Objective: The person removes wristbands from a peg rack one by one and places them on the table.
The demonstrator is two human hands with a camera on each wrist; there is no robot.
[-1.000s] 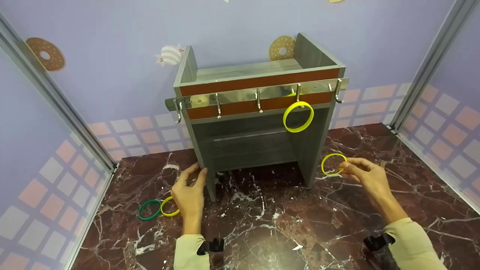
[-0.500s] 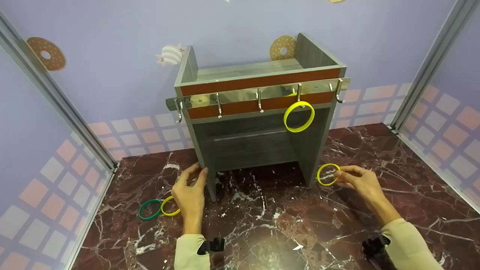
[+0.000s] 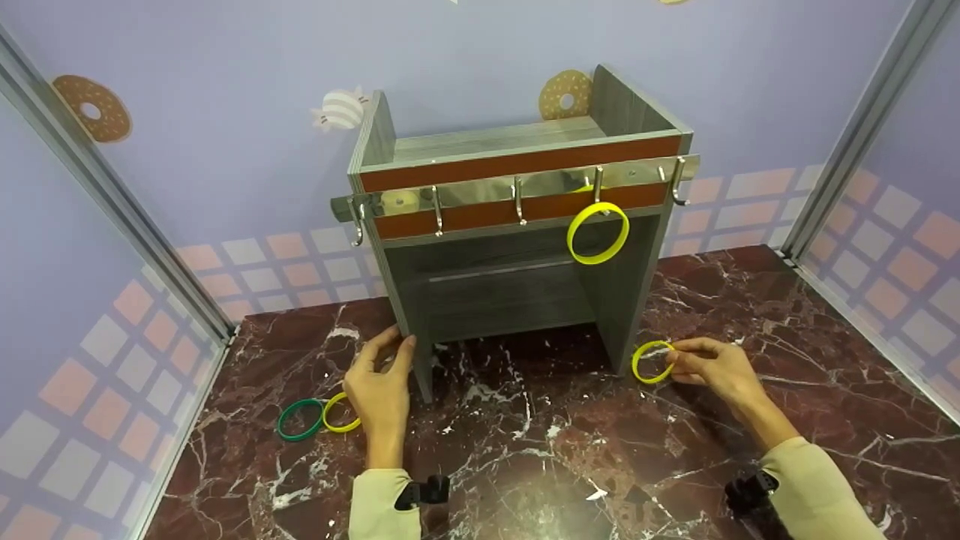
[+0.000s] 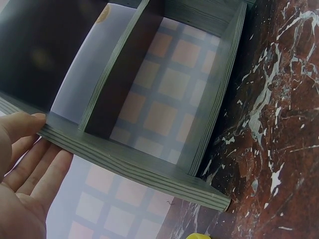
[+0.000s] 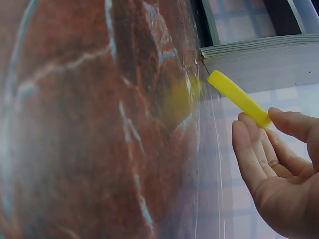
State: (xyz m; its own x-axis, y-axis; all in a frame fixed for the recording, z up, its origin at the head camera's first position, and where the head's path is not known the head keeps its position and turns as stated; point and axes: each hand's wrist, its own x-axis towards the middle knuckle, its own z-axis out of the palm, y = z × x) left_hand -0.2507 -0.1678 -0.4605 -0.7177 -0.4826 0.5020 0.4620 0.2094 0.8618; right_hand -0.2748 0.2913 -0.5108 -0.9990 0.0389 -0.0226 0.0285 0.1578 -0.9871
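Note:
My left hand (image 3: 382, 390) grips the left side panel of a grey wooden shelf (image 3: 637, 285), thumb at its front edge and fingers on its outer face in the left wrist view. Beside the shelf's right foot, my right hand (image 3: 716, 367) pinches a yellow wristband (image 5: 239, 98) between thumb and fingers, low over the tabletop. A second yellow wristband (image 3: 597, 260) hangs from a hook on the metal hook rail (image 3: 480, 192) across the shelf's front. Left of my left hand, a green wristband (image 3: 300, 437) and another yellow wristband (image 3: 343, 430) lie on the table, the yellow one partly hidden.
Several metal hooks stick out along the rail, and its ends reach past the shelf's sides. The tabletop (image 3: 495, 480) is dark red marble pattern with white veins. A patterned wall (image 3: 225, 150) stands behind the shelf, with side panels at left and right.
My right hand has moved down and slightly left with the yellow wristband, from above the table to close by the shelf's right foot. The left hand stays where it was.

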